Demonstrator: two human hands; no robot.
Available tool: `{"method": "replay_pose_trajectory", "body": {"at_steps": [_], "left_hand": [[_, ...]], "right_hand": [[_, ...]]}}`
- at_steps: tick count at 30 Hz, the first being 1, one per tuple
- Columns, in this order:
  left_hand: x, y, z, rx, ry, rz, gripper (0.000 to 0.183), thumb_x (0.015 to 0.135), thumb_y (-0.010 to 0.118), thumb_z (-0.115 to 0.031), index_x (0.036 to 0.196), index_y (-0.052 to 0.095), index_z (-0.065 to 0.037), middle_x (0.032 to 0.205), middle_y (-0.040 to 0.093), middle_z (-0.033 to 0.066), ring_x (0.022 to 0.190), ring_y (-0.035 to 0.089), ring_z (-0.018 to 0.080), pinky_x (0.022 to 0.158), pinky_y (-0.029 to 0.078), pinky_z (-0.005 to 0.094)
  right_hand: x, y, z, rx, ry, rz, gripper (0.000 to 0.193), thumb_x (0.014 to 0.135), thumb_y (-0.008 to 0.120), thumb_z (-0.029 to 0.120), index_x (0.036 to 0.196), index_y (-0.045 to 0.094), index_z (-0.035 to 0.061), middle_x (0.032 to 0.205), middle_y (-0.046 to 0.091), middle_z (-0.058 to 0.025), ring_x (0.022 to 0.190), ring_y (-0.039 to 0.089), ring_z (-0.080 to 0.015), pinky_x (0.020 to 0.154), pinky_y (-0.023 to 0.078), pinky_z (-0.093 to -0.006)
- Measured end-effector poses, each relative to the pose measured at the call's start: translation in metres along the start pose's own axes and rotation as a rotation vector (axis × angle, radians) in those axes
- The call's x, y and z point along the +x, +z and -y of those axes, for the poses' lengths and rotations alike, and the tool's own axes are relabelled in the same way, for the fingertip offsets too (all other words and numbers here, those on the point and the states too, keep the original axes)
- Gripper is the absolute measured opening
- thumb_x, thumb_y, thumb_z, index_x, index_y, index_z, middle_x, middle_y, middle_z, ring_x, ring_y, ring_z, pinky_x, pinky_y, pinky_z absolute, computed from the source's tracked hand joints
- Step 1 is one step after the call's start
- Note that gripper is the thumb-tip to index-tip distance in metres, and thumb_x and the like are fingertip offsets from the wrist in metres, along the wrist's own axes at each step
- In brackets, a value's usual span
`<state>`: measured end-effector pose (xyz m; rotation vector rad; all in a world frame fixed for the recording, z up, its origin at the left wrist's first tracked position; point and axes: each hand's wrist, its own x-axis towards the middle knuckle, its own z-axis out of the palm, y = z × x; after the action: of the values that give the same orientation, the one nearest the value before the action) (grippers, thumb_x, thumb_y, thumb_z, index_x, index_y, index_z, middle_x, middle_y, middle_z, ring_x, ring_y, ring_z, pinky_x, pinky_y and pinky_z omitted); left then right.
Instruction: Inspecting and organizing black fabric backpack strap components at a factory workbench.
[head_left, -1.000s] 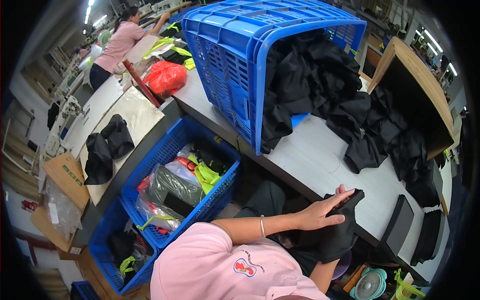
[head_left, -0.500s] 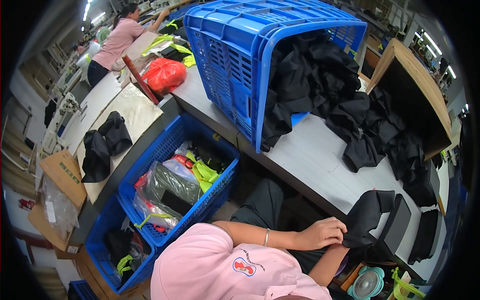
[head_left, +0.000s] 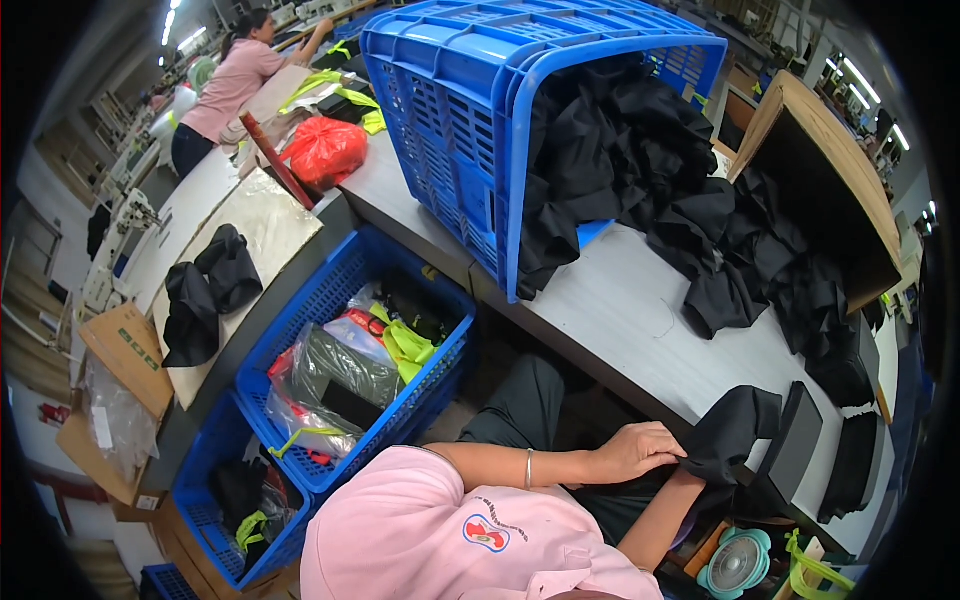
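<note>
A black cloth piece hangs at the near edge of the table on the right. My left hand has its fingers curled and pinched together at the cloth's left edge. From below, my right forearm reaches up into the same cloth, which covers the right hand, so its fingers are hidden. Just right of the cloth stands a dark, flat-sided block-like piece. Beyond it lies a row of stacked black pieces.
A tipped blue crate spills black cloth over the grey table toward an open cardboard box. Blue baskets with bagged items stand left of me. A small turquoise fan sits below right. Another person works far left.
The cloth has shifted and its upper part now spreads farther right, covering a pale gap seen before. My left hand has moved slightly left and still pinches the edge.
</note>
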<state>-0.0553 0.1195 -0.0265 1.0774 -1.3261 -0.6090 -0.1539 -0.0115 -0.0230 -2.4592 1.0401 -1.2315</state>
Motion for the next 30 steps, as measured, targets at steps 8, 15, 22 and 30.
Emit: {"method": "replay_pose_trajectory", "body": {"at_steps": [8,15,22,30], "left_hand": [[0.010,-0.026,0.012,-0.951,-0.545,0.436,0.010,0.090,0.071,-0.012,0.087,0.064,-0.006,0.082,0.061,-0.0031,0.079,0.054,0.0040,0.077,0.045,0.0200],[0.013,-0.024,0.002,-0.724,-0.454,0.445,0.024,0.093,0.068,-0.014,0.109,0.055,-0.004,0.086,0.057,-0.0041,0.082,0.048,0.0035,0.077,0.042,0.0202],[0.037,-0.030,0.014,-0.543,-0.375,0.088,0.019,0.097,0.061,-0.016,0.089,0.065,0.001,0.082,0.060,-0.0042,0.081,0.051,0.0022,0.077,0.044,0.0220],[0.104,-0.049,0.080,-0.155,-0.333,-0.446,0.029,0.097,0.062,-0.025,0.088,0.068,0.003,0.075,0.063,-0.0031,0.076,0.054,0.0041,0.069,0.047,0.0259]], "right_hand": [[-0.002,0.007,-0.009,-0.163,-0.169,0.041,0.016,0.102,0.051,0.010,0.111,0.059,0.0007,0.097,0.062,-0.0108,0.084,0.059,-0.0214,0.075,0.047,-0.0305],[-0.003,0.007,-0.024,-0.255,-0.248,0.009,0.012,0.101,0.052,0.010,0.106,0.060,0.0016,0.090,0.062,-0.0102,0.079,0.059,-0.0210,0.071,0.048,-0.0314],[-0.013,0.035,-0.046,0.269,0.050,0.129,0.022,0.097,0.056,0.011,0.116,0.061,0.0011,0.099,0.065,-0.0074,0.089,0.062,-0.0203,0.079,0.050,-0.0331],[-0.066,0.012,0.073,0.612,0.635,0.304,0.034,0.097,0.049,0.011,0.128,0.054,0.0009,0.109,0.058,-0.0047,0.093,0.053,-0.0158,0.083,0.044,-0.0298]]}}
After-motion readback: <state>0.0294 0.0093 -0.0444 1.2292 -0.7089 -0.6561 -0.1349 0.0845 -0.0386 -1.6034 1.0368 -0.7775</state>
